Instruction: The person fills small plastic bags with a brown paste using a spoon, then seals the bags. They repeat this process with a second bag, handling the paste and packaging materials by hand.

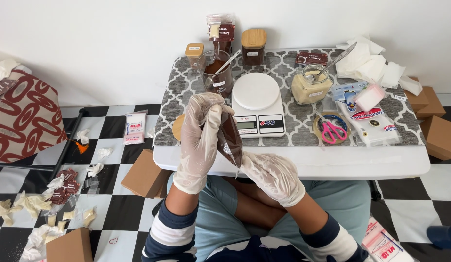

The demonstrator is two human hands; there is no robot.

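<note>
Both my hands wear clear plastic gloves and hold a small clear pouch of dark brown powder upright over my lap, just in front of the low white table. My left hand grips the pouch's top edge. My right hand supports its bottom corner. Behind the pouch sits a white digital kitchen scale on a grey patterned mat. A glass jar of brown powder with a spoon stands left of the scale.
A jar of pale powder with a spoon, pink scissors on a tape roll, a pack of bags, white tissues and two wooden-lidded jars crowd the table. Cardboard boxes, filled pouches and crumpled gloves litter the checkered floor.
</note>
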